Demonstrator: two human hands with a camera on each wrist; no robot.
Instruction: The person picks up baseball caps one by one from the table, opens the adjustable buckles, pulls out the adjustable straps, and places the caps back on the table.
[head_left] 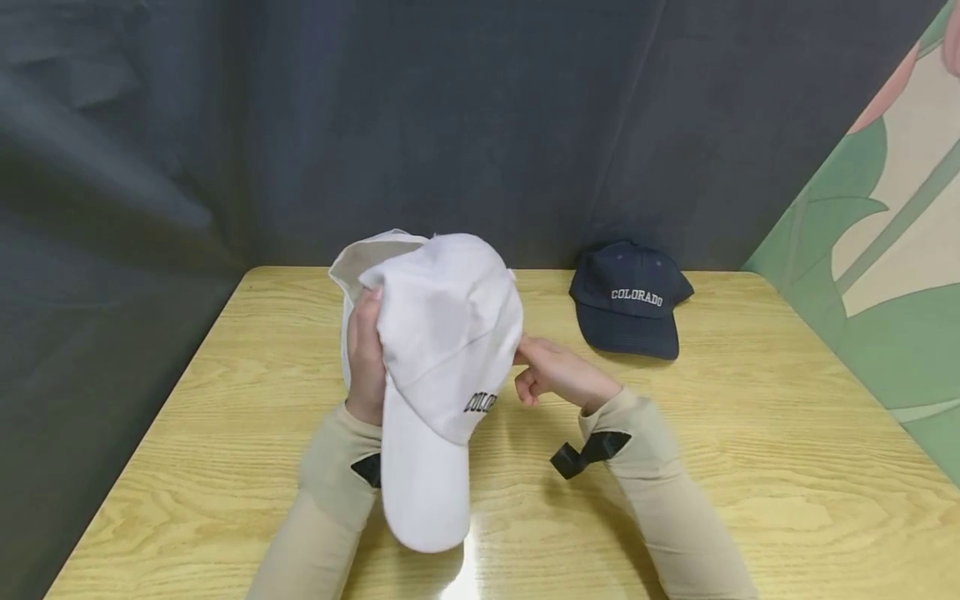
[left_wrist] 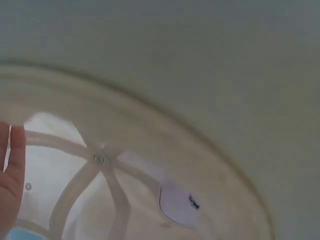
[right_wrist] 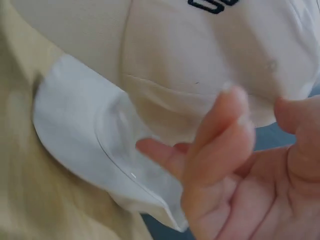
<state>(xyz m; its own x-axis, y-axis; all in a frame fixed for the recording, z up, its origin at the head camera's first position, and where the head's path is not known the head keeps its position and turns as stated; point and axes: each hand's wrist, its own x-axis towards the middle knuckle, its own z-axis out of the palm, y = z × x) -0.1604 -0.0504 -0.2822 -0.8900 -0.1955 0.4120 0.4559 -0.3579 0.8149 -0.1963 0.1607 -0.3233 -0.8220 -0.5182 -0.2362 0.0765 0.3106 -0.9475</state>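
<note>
In the head view, my left hand (head_left: 366, 358) holds a white cap (head_left: 450, 333) by the left side of its crown, brim hanging toward me, dark lettering on the front. Seams and an eyelet show inside a white cap (left_wrist: 80, 190) in the left wrist view, with some left fingers (left_wrist: 15, 155) at the edge. My right hand (head_left: 558, 372) is at the right side of the held cap, its fingers loosely bent and fingertips close to the crown. Behind the held cap is a second white cap (head_left: 347, 267), mostly hidden; the right wrist view shows another white brim (right_wrist: 70, 110) below.
A navy cap (head_left: 630, 292) lettered COLORADO sits at the back right of the wooden table (head_left: 750, 467). Dark sheeting (head_left: 450, 125) rises behind the table, and a floral panel (head_left: 885, 267) stands along the right side.
</note>
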